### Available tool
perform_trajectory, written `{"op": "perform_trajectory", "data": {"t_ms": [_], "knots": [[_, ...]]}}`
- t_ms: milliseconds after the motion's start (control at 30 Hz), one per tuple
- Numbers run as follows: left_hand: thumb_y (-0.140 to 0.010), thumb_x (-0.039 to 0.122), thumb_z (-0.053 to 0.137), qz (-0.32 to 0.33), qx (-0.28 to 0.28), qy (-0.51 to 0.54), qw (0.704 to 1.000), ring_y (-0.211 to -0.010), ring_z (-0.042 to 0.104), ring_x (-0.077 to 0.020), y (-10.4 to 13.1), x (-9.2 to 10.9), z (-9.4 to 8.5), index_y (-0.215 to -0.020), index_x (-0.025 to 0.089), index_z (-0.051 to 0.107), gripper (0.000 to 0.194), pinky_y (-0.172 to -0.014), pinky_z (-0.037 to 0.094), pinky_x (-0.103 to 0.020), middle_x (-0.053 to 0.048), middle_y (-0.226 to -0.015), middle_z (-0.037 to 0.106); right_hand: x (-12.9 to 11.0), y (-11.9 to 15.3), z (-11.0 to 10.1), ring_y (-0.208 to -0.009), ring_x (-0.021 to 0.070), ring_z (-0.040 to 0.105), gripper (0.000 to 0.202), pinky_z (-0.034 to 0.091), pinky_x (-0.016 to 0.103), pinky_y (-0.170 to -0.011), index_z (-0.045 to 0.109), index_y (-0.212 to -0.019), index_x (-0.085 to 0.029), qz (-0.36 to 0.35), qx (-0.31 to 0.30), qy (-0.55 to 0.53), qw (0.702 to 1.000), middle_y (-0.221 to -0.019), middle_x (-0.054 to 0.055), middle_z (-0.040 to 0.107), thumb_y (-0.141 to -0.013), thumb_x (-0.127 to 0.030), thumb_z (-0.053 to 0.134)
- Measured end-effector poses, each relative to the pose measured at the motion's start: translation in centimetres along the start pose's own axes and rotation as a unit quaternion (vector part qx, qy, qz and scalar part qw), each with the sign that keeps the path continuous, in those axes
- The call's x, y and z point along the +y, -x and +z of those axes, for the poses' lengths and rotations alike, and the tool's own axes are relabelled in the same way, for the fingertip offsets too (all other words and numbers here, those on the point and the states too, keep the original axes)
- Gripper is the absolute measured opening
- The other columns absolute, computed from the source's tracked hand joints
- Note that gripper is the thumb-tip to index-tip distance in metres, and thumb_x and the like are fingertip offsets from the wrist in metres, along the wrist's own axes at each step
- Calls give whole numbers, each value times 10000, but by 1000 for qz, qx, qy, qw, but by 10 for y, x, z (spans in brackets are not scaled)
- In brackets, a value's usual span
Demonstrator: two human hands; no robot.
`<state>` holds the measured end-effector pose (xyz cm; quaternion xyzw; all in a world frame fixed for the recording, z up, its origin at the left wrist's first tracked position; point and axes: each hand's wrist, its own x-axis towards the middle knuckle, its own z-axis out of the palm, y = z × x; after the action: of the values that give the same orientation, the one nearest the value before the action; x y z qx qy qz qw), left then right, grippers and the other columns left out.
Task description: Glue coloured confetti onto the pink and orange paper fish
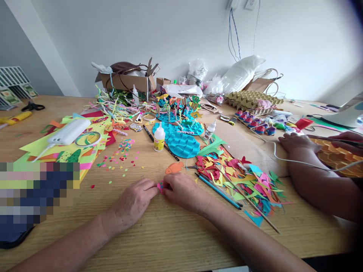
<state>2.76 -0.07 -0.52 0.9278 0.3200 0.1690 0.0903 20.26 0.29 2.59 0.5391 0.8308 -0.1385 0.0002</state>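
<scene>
Between my two hands, low over the wooden table, is a small pink paper piece [160,186] with darker spots, mostly hidden by fingers. My left hand [137,198] pinches its left side. My right hand [181,190] has its fingers closed on the right side. Just beyond my right hand lies an orange paper fish [174,168]. A white glue bottle with a yellow label [159,139] stands farther back, beside a blue scalloped paper disc [184,144]. Small confetti pieces [126,145] are scattered to the left of the bottle.
Paper scraps [238,170], blue pencils [218,190] and a wooden stick [255,207] lie right. Another person's arm [309,173] rests at the far right. Colored sheets [68,139] and a white power strip [69,131] are at left. Cardboard boxes [127,85] stand behind.
</scene>
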Motion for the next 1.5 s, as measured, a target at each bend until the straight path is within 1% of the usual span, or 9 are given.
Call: {"op": "perform_trajectory", "data": {"t_ms": [233,367,533,633,800,900,1067,1300,1500], "knots": [[-839,46,339,1,5,1,1000,-815,523,-166,2,-1,0,-875,159,587,275,-731,471,-298,-41,-855,578,1,1,0,-659,142,567,196,260,228,-486,623,-780,-178,2,9,-12,1000,-757,43,654,-780,-296,466],[-839,50,346,3,2,7,1000,-825,532,-161,1,0,-1,-891,169,591,278,-743,477,-295,-38,-867,587,3,3,-6,-640,122,552,132,265,215,-487,618,-764,-176,4,17,-47,999,-741,25,646,-745,-217,495],[-847,63,350,16,21,23,999,-858,542,-150,2,0,-1,-978,193,574,290,-760,482,-283,-32,-921,599,5,7,-17,-652,106,539,173,311,191,-529,649,-763,-167,-7,24,-105,994,-752,22,654,-727,-138,482],[-843,59,345,16,26,17,999,-859,546,-153,2,-1,0,-968,189,575,292,-759,485,-288,-34,-918,599,5,6,-15,-641,106,540,199,321,192,-535,668,-785,-173,-28,14,-113,993,-748,22,658,-754,-165,472],[-822,33,333,7,10,0,1000,-838,548,-163,0,0,-1,-872,156,595,294,-753,490,-298,-48,-870,599,3,1,-2,-686,121,562,208,340,201,-570,674,-793,-173,-54,5,-93,994,-767,31,667,-756,-168,469],[-816,29,340,3,7,2,1000,-836,548,-162,0,1,-2,-870,161,596,293,-750,491,-296,-45,-869,600,3,1,-2,-669,117,557,201,338,200,-558,673,-777,-168,-51,9,-98,994,-750,29,664,-754,-172,473],[-817,20,324,21,24,3,999,-855,552,-159,1,0,-2,-910,169,587,316,-759,492,-294,-45,-898,605,5,4,-9,-625,92,533,203,322,184,-530,675,-793,-167,-33,22,-132,990,-742,16,659,-749,-139,479],[-807,9,327,12,9,-6,1000,-837,549,-161,1,1,-2,-862,165,588,309,-754,490,-295,-40,-867,596,4,2,-1,-627,107,535,198,292,205,-511,676,-763,-169,-40,15,-83,996,-726,25,656,-766,-189,479],[-806,2,321,19,12,-3,1000,-844,545,-165,0,1,-2,-895,151,585,316,-750,489,-297,-52,-888,597,3,2,-3,-579,88,514,193,286,191,-491,670,-747,-164,-41,29,-119,992,-691,13,647,-754,-161,477]]}}
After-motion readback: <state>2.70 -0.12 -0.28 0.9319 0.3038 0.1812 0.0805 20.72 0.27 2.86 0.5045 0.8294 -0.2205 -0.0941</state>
